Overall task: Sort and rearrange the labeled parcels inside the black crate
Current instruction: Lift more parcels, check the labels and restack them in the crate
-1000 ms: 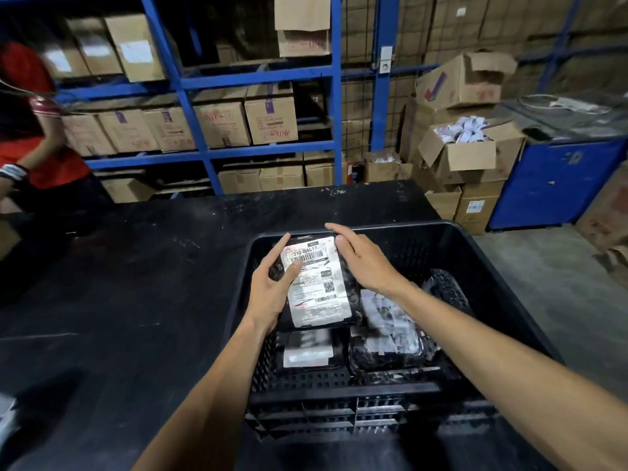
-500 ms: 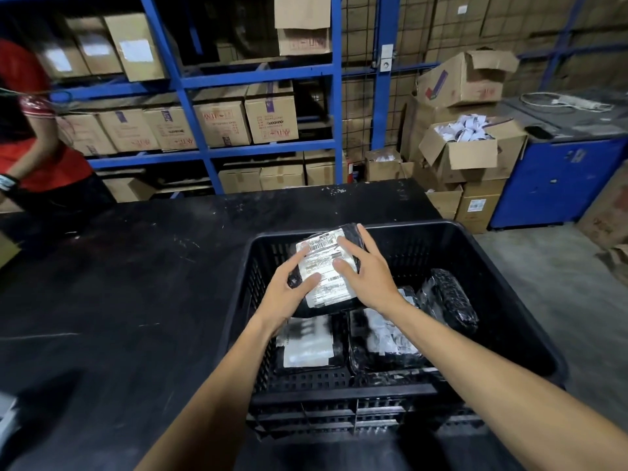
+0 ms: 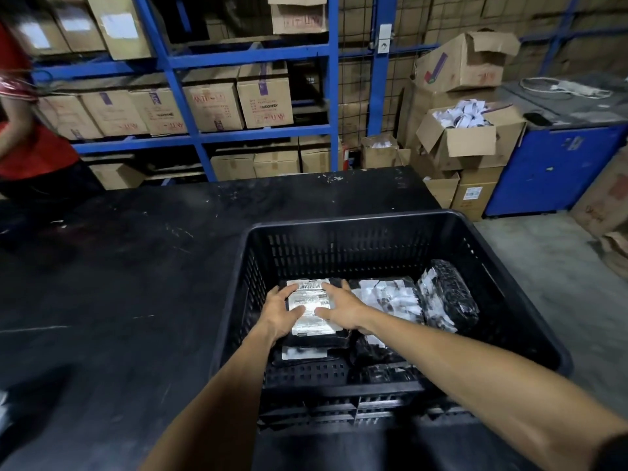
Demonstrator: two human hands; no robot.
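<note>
A black slatted crate (image 3: 356, 220) sits on a black table. Inside, at the left, a black parcel with a white label (image 3: 311, 312) lies flat on top of another labelled parcel (image 3: 306, 352). My left hand (image 3: 280, 312) grips its left edge and my right hand (image 3: 339, 309) presses on its right side. To the right lies a parcel covered in white labels (image 3: 390, 299). A black wrapped parcel (image 3: 448, 294) leans against the crate's right wall.
The black table (image 3: 119, 283) stretches left and behind the crate. A person in red (image 3: 27, 147) stands at the far left. Blue shelving (image 3: 244, 59) with cardboard boxes rises behind. Open boxes (image 3: 469, 137) and a blue cabinet (image 3: 557, 164) stand at the right.
Both hands have lowered the labelled parcel from above the crate's far rim down flat onto the left stack inside the crate.
</note>
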